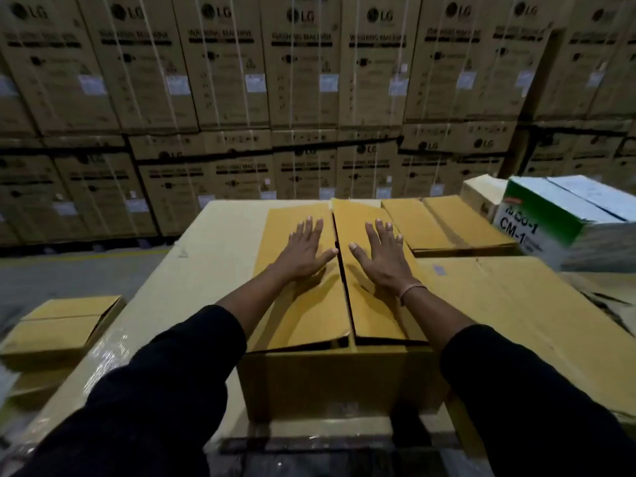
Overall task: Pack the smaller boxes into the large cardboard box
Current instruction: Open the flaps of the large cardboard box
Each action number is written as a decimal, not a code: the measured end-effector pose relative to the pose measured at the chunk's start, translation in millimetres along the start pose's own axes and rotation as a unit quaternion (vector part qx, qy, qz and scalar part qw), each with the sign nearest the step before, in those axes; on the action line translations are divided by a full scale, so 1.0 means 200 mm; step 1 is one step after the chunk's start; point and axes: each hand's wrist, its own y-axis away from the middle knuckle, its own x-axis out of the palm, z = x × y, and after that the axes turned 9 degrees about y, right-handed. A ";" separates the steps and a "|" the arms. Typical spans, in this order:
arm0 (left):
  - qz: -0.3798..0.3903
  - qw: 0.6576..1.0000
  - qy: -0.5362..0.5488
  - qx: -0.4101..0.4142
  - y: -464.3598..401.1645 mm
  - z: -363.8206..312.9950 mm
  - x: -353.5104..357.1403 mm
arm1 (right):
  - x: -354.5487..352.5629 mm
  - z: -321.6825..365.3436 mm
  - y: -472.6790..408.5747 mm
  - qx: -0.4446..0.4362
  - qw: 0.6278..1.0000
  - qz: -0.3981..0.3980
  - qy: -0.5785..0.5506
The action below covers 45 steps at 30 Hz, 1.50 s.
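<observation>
A large cardboard box (330, 383) stands in front of me on a flat cardboard surface (206, 270). Its two top flaps are folded down and meet along a centre seam. My left hand (304, 251) lies flat on the left flap (296, 315), fingers straight and spread. My right hand (380, 254) presses flat on the right flap (375, 318) in the same way. Whatever the box holds is hidden under the flaps. A smaller brown box (447, 225) sits behind it to the right.
A white and green box (564, 222) marked CM-1 stands at the right edge. Another small brown box (62, 328) lies lower left on plastic wrap. A wall of stacked washing machine cartons (303, 98) fills the background. Grey floor (69, 280) shows at the left.
</observation>
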 end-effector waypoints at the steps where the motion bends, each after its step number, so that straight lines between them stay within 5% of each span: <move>1: 0.021 1.000 -0.021 0.005 -0.01 -0.01 0.03 | 0.02 0.01 0.01 -0.001 1.000 0.004 -0.005; 12: 0.118 0.985 -0.125 0.018 -0.07 -0.12 0.05 | 0.08 0.02 0.05 -0.006 0.999 -0.007 -0.038; 22: 0.134 0.952 -0.270 0.054 -0.07 -0.26 -0.55 | 0.03 0.21 -0.03 -0.042 0.999 -0.003 -0.020; 33: 0.081 0.942 -0.288 -0.154 0.20 -0.09 -1.07 | 0.14 0.69 -0.08 -0.093 0.986 0.106 0.084; 37: 0.163 0.907 -0.326 -0.211 0.26 0.08 -0.98 | 0.22 0.79 -0.04 -0.041 0.982 0.163 0.085; 40: 0.094 0.930 -0.290 -0.205 0.34 0.23 -0.80 | 0.27 0.81 -0.01 -0.003 0.979 0.184 0.092; 45: 0.103 0.955 -0.244 -0.132 0.44 0.38 -0.56 | 0.28 0.77 0.03 0.047 0.973 0.167 0.153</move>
